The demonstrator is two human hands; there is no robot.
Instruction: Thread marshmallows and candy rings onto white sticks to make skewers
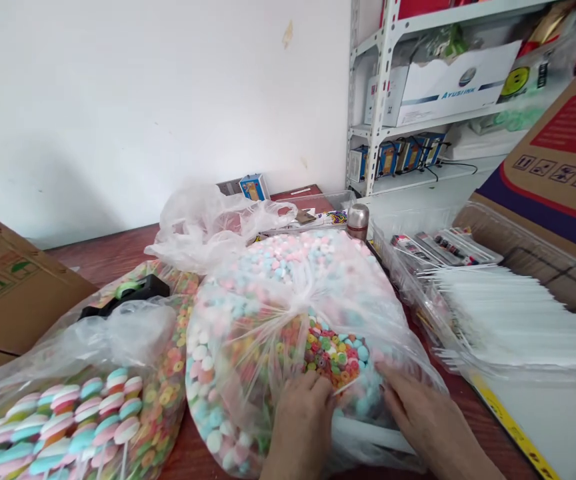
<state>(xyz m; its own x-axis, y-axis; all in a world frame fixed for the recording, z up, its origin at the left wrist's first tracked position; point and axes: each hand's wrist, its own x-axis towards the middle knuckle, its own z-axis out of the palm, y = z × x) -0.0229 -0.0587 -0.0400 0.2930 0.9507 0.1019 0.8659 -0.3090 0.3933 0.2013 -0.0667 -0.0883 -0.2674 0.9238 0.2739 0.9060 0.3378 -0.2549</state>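
A large clear plastic bag (268, 333) spreads over the table in front of me, filled with pastel pink, blue and white candies. Through a gap in its gathered plastic, colourful ring candies (331, 350) show. My left hand (305, 410) is closed at the front of this gap, and a thin white stick (347, 387) sticks out from its fingers. To the right, my right hand (415, 403) rests on the bag with its fingers stretched out. Between the hands a thick white tube-like piece (368, 432) lies under the plastic.
On the left lies another bag with striped twisted lollipops (83, 413), a black tape dispenser (138, 293) above it. A clear bin (408, 293) with white sticks (523, 313) stands right. Cardboard boxes (13, 287) flank both sides. Behind are a metal-topped jar (358, 220) and shelves (381, 80).
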